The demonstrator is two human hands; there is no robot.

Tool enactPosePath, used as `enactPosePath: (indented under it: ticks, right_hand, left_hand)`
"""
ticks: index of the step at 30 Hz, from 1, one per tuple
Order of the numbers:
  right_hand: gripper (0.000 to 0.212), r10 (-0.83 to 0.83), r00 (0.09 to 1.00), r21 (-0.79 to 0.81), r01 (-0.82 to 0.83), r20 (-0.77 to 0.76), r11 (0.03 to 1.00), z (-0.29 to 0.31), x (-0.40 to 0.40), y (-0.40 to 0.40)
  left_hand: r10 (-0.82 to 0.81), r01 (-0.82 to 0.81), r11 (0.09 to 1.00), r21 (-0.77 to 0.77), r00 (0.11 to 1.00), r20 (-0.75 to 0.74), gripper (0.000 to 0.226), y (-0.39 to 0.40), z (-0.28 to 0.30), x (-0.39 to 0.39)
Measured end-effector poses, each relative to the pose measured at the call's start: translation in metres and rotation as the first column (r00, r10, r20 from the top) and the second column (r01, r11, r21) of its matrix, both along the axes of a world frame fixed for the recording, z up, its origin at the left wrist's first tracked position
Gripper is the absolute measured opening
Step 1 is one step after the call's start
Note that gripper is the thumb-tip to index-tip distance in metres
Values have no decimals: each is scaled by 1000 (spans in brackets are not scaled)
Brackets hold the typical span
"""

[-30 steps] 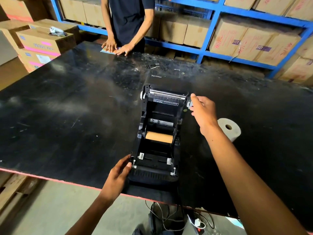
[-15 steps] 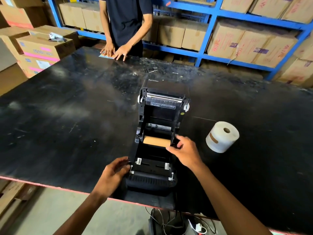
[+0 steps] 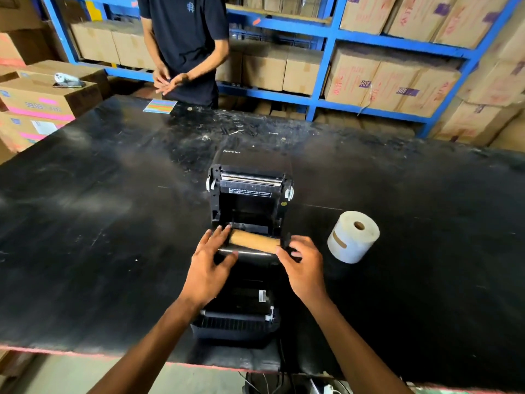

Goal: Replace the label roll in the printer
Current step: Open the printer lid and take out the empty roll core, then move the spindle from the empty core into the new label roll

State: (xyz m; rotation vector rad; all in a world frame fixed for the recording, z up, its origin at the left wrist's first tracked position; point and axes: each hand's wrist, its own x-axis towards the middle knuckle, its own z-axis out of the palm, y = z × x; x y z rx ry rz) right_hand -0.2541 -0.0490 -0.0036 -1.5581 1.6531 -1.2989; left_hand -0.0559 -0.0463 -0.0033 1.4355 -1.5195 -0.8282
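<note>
A black label printer [image 3: 247, 194] stands open on the black table [image 3: 99, 223], its lid tipped back. Inside lies an empty brown cardboard core [image 3: 252, 240] on its spindle. My left hand [image 3: 210, 263] rests at the core's left end, fingers spread and touching it. My right hand [image 3: 302, 265] is at the core's right end, fingers curled around the holder there. Whether either hand grips the core firmly is unclear. A full white label roll [image 3: 353, 240] lies on the table to the right of the printer.
Another person [image 3: 184, 46] stands across the table, hands together, with a coloured card [image 3: 159, 106] lying before them. Blue shelving [image 3: 326, 38] with cardboard boxes fills the back. Stacked boxes [image 3: 37, 106] sit at left. Cables [image 3: 270, 382] hang below the near edge.
My left hand left the printer's front corner and moved up to the core's left end. My right hand shifted to the core's right end. The person opposite lifted both hands off the card.
</note>
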Motion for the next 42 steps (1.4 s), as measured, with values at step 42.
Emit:
enactPosePath:
  ticks: [42]
  right_hand:
    - [12,-353,839,459,142,414,877,-70,-268,33]
  left_hand:
    - [-372,365,921,138,716,591,42,-39,-87,-215]
